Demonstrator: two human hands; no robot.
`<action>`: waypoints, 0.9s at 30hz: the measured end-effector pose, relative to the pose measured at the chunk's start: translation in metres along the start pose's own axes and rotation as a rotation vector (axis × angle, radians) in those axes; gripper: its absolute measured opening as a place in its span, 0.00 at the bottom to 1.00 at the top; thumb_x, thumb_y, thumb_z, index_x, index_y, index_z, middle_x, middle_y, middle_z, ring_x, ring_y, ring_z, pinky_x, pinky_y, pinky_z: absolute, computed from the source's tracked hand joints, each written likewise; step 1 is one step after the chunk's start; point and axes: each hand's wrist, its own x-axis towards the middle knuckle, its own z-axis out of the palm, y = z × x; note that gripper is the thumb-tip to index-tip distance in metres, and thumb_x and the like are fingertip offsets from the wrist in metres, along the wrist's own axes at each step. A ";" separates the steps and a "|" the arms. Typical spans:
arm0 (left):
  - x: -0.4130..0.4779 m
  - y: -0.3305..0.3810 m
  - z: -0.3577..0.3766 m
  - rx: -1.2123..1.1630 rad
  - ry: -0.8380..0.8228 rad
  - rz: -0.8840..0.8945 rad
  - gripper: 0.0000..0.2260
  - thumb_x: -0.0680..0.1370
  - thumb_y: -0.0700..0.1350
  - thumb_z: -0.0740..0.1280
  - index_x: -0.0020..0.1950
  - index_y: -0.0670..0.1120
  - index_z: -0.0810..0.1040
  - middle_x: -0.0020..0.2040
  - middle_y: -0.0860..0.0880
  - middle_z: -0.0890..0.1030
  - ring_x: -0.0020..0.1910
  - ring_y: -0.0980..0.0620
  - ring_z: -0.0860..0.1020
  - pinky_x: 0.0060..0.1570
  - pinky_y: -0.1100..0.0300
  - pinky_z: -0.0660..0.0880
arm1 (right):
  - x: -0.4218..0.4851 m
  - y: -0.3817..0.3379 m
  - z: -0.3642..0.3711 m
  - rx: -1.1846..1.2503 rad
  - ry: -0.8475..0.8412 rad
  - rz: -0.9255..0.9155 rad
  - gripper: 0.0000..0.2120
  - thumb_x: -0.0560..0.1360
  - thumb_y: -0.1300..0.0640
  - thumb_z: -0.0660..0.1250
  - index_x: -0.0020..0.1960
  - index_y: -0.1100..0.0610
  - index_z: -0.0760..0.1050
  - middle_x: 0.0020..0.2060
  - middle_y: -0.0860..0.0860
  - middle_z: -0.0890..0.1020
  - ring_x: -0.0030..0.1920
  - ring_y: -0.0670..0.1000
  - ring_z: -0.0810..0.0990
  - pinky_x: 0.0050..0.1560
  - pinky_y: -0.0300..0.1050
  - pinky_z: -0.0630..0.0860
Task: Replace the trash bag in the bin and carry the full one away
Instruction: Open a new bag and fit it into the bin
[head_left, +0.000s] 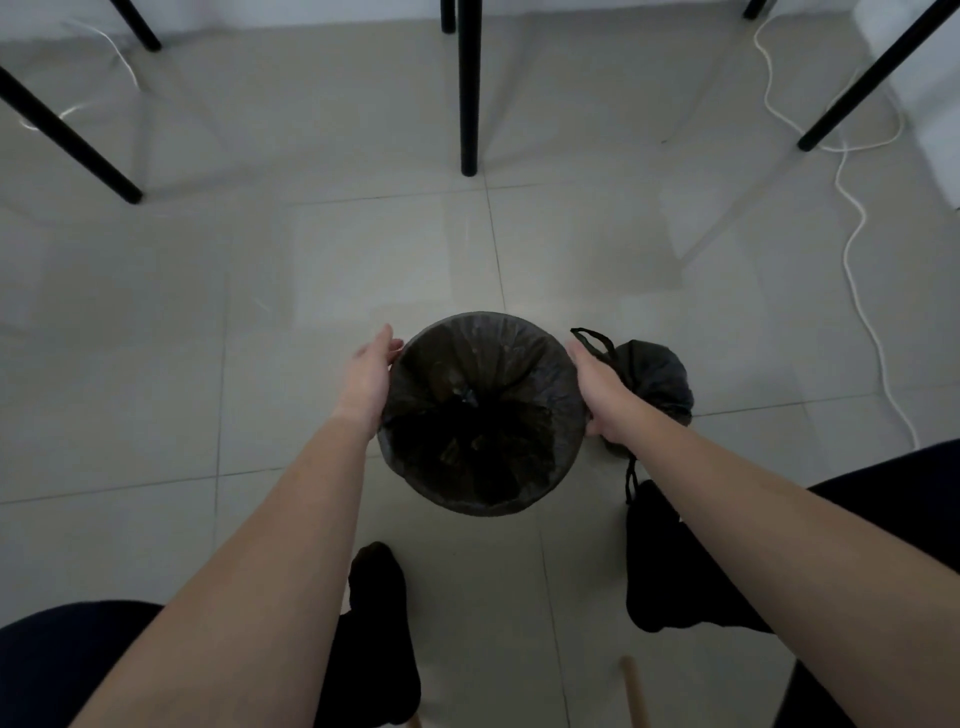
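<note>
A round bin (480, 506) stands on the tiled floor, lined with a black trash bag (483, 405) whose edge is folded over the rim. My left hand (366, 379) rests flat against the bin's left side, fingers extended. My right hand (605, 400) presses on the bin's right side near the rim. A full black bag (662, 382), tied shut with drawstring loops, sits on the floor just right of the bin, partly behind my right hand.
Black table and chair legs (468, 88) stand ahead and to both sides. A white cable (857, 228) snakes across the floor at the right. My feet in dark socks (384, 623) are below the bin. A wooden stick (634, 691) pokes in at the bottom.
</note>
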 end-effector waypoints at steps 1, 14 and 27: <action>0.001 -0.001 0.000 0.117 0.098 0.111 0.14 0.83 0.56 0.63 0.55 0.47 0.81 0.51 0.50 0.83 0.56 0.44 0.82 0.55 0.53 0.79 | 0.002 0.003 -0.001 -0.115 0.119 -0.110 0.21 0.81 0.39 0.57 0.56 0.55 0.78 0.55 0.58 0.83 0.50 0.57 0.81 0.48 0.48 0.77; -0.043 -0.075 0.033 1.876 -0.225 0.469 0.28 0.84 0.61 0.54 0.82 0.53 0.64 0.83 0.44 0.63 0.82 0.36 0.57 0.79 0.38 0.52 | -0.011 0.058 0.021 -1.703 -0.049 -0.917 0.30 0.82 0.45 0.58 0.80 0.58 0.64 0.77 0.58 0.69 0.79 0.62 0.62 0.81 0.60 0.51; -0.043 -0.061 0.039 2.014 -0.305 0.333 0.21 0.83 0.54 0.57 0.72 0.49 0.78 0.74 0.43 0.76 0.80 0.39 0.62 0.82 0.40 0.46 | -0.028 0.038 0.032 -1.756 0.001 -0.867 0.14 0.79 0.55 0.62 0.60 0.56 0.81 0.59 0.57 0.82 0.64 0.61 0.75 0.72 0.60 0.66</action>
